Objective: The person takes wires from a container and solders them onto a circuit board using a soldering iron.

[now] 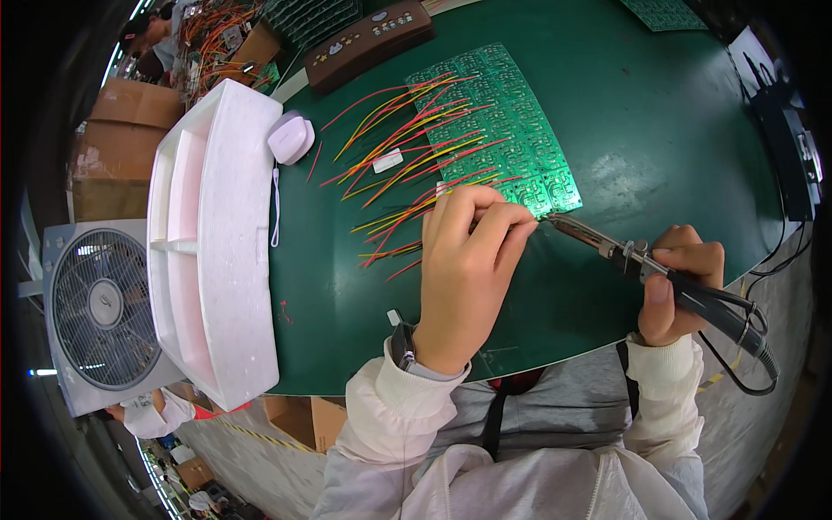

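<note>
Soldering at a circuit-board panel, seen from above. The green panel [520,117] lies on the dark green table [641,130], ahead of the worker's hands. Red, yellow and black wires [407,134] fan out leftward, their right ends resting over the panel's left part in several bunches, from its far end to its near end. The right hand [682,273] is wrapped firmly around the soldering iron [711,303], whose tip points at the panel's near edge, beside the fingertips of the left hand [468,269]. Those fingertips are drawn together in a narrow pinch; what lies between them is too small and too shaded to tell.

Progress: the work appears to be well under way, with wires laid out along much of the panel's length and the iron at the near end. Which wires are joined and which merely rest in place cannot be settled from this height. The panel's right-hand portion bears no wires. A second green panel [663,15], at the table's far edge, likewise shows none and seems untouched.
</note>
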Available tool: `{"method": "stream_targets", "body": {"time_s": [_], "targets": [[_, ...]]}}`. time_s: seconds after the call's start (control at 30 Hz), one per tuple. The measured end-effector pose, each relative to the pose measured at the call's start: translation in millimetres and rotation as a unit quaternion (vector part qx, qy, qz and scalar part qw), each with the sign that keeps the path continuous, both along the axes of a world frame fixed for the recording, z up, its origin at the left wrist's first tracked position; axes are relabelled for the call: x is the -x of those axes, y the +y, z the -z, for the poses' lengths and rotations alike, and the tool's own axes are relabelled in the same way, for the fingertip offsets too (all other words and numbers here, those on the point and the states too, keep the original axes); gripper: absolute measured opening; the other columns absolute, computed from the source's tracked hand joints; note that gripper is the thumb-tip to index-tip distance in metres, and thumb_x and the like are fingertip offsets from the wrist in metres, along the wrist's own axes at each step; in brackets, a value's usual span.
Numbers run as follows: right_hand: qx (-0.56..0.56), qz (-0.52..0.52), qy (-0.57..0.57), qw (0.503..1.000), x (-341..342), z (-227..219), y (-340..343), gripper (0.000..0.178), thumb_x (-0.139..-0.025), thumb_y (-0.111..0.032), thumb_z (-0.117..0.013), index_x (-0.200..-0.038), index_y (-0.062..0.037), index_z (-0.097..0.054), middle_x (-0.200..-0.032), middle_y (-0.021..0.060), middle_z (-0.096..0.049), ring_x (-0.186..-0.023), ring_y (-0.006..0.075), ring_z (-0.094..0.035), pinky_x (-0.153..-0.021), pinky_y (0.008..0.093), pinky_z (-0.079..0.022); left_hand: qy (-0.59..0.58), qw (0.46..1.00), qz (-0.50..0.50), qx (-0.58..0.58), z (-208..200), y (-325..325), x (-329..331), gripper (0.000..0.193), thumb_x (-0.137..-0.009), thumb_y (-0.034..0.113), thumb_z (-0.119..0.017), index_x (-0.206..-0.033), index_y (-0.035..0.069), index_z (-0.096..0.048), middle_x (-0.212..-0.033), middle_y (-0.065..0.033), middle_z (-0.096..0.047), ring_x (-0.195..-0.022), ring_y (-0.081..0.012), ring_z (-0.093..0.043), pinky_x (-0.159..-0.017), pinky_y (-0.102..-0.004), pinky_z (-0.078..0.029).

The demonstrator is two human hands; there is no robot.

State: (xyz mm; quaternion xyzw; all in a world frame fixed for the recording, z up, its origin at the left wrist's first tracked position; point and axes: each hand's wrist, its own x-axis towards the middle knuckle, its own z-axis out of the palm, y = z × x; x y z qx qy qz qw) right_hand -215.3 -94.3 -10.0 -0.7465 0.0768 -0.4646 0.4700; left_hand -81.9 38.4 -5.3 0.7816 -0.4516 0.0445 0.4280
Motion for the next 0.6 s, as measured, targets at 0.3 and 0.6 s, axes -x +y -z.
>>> {"method": "stream_targets", "body": {"time_s": [0.3, 0.6], "targets": [[-0.021, 0.002, -0.032, 0.999, -3.1, 5.3, -1.1, 0.028, -0.074, -0.020, -0.062, -0.078, -0.0014, -0.042, -0.059, 0.0056, -0.044, -0.049, 0.0101, -0.037, -0.047, 0.0231, -0.030, -0.022, 1.000, -0.001, 0.009, -0.5, -0.6, -0.9, 0.013, -0.065, -0.002, -0.067, -0.074, 0.002, -0.057, -0.077, -0.0063, -0.048, -0.070, -0.0195, -0.049, -0.059, -0.0289, -0.040], [-0.087, 0.091, -0.086, 0.988, -3.8, -1.1, -2.7, 0.024, -0.074, -0.021, -0.056, -0.075, -0.0020, -0.043, -0.056, 0.0052, -0.042, -0.046, 0.0086, -0.034, -0.044, 0.0218, -0.030, -0.041, 0.999, -0.017, 0.009, -2.2, -0.5, 1.8, 0.012, -0.066, 0.002, -0.067, -0.074, 0.004, -0.058, -0.077, -0.0049, -0.049, -0.073, -0.0215, -0.049, -0.066, -0.0313, -0.038]]}}
